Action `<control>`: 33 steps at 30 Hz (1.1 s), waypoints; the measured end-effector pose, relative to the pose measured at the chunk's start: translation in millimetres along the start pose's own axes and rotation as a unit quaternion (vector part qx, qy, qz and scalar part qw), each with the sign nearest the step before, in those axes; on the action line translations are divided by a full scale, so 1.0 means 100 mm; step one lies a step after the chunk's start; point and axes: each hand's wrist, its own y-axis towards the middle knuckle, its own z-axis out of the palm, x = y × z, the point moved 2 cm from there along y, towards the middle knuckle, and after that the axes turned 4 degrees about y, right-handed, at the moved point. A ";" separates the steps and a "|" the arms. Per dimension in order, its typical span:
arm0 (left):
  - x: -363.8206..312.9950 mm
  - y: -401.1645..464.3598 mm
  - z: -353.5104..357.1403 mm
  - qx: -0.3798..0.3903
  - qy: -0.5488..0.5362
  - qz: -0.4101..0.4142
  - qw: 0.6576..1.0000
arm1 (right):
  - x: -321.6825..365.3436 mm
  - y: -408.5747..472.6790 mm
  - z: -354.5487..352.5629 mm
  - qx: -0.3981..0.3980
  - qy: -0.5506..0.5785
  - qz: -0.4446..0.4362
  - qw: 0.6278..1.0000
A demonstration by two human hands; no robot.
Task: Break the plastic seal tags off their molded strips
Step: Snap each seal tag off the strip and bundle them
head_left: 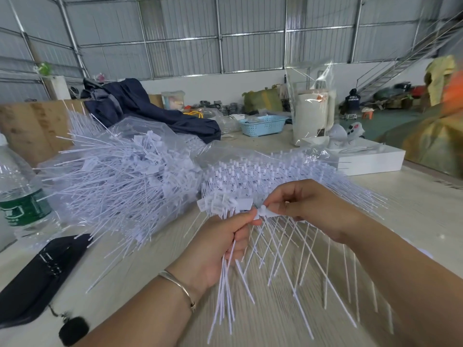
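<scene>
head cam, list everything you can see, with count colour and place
loose tags: one big pile, white, in clear plastic, left of centre
strips: one stack, white, centre, behind the hands
held tags: one bunch, white, in the left hand, tails hanging down
strip in hand: one, white, in the right hand
bottle: one, clear with green label, far left
pouch: one, black, lower left
basket: one, light blue, back centre
cloth: one, navy, back left
box: one, white, right
table: one, pale
bracelet: one, silver, left wrist
left hand: grips the bunch
right hand: fingers pinch the strip
</scene>
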 end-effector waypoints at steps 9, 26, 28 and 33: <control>-0.10 -0.03 0.02 0.078 0.022 0.005 0.997 | 0.02 0.01 -0.06 0.046 0.096 0.040 0.994; -0.06 -0.05 -0.05 0.072 0.018 -0.034 0.997 | -0.11 0.05 -0.15 -0.013 0.160 0.058 0.985; -0.04 -0.04 -0.06 0.064 0.010 -0.045 0.997 | -0.10 0.05 -0.09 0.017 0.185 0.051 0.981; -0.05 -0.04 -0.07 0.048 0.018 -0.018 0.999 | -0.13 0.05 -0.04 0.077 0.197 0.048 0.976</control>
